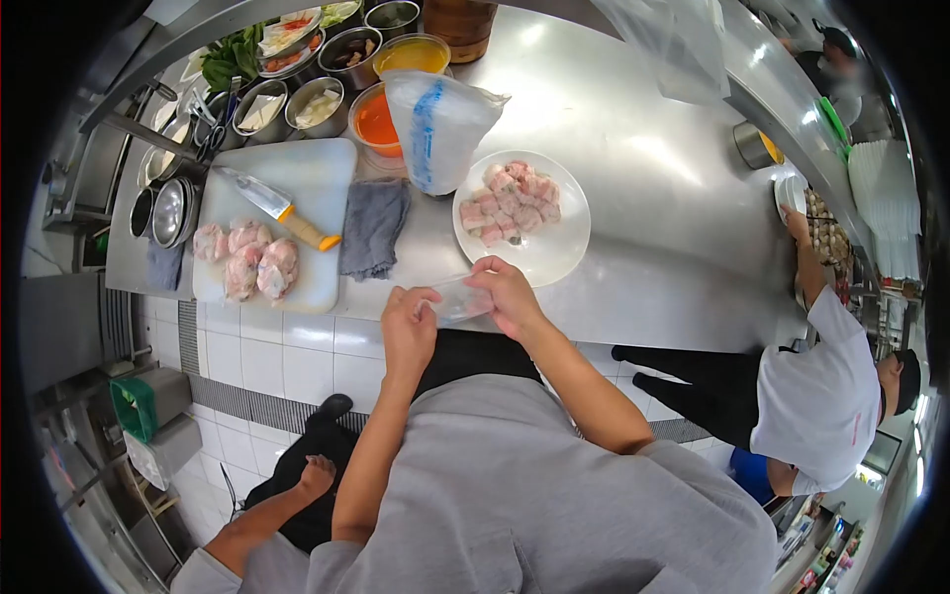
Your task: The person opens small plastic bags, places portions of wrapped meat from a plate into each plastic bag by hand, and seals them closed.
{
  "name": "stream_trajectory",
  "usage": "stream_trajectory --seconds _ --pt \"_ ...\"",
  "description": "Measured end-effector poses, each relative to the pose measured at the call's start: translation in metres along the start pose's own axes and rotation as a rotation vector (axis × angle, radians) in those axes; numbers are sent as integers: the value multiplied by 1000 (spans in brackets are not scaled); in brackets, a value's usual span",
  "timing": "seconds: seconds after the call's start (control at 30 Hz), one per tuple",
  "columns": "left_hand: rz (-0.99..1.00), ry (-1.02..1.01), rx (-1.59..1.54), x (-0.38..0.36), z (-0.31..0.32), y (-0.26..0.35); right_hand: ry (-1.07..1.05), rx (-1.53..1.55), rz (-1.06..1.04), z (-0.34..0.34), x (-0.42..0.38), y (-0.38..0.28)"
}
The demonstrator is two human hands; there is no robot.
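A small clear plastic bag (457, 301) is stretched between my two hands at the counter's front edge. My left hand (410, 319) pinches its left side, and my right hand (503, 295) grips its right side. Just beyond them, a white plate (571, 223) holds pieces of raw pale pink meat (510, 203). Left of the plate stands a white plastic bag with blue print (435, 129). On the white cutting board (322, 183) lie several bagged meat portions (247, 259) and a knife with a yellow-ended handle (272, 205).
A grey cloth (374, 228) lies beside the board. Metal bowls (262, 114) and an orange-filled container (378, 119) stand at the back left. A co-worker (811, 396) reaches over the counter (673, 218) at right; another person's hand (317, 475) is lower left.
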State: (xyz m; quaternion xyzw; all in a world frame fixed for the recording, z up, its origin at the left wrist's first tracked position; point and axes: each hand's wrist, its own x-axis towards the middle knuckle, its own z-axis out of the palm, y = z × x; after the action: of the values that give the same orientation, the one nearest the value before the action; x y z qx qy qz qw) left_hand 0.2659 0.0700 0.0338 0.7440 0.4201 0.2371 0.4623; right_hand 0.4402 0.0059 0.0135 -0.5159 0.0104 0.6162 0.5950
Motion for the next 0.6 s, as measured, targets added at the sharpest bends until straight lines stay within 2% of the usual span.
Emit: stream_trajectory --seconds 0.03,0.07,0.13,0.17,0.23,0.27,0.33,0.37,0.43,0.47,0.53,0.6 --pt "3 89 191 2 3 -2 -9 -74 -32 2 -2 0" --pt "3 89 189 2 4 -4 -7 -75 -33 1 -5 -2" --pt "-52 140 184 -1 -1 -2 -202 -403 -142 2 -16 -14" --pt "-58 143 188 -4 -8 -3 -208 -403 -136 0 -18 -18" --pt "-52 127 209 -9 -23 -7 4 -1094 -624 -4 -16 -29" --pt "-53 127 210 -10 -29 -10 4 -1093 -624 -7 -7 -30" --pt "-80 110 177 -11 -39 -16 194 -1298 -954 -13 19 -35" --pt "-79 106 154 -11 -40 -19 195 -1297 -950 -12 34 -36" --pt "-57 97 141 -10 -38 -25 233 -1503 -1127 -4 61 -38" --pt "-33 93 126 -10 -37 -26 235 -1502 -1127 -5 67 -37" --pt "-31 102 84 -8 -31 -23 171 -1767 -1000 -12 79 -32" --pt "-31 122 40 -6 -29 -20 120 -1767 -1007 -27 79 -24"
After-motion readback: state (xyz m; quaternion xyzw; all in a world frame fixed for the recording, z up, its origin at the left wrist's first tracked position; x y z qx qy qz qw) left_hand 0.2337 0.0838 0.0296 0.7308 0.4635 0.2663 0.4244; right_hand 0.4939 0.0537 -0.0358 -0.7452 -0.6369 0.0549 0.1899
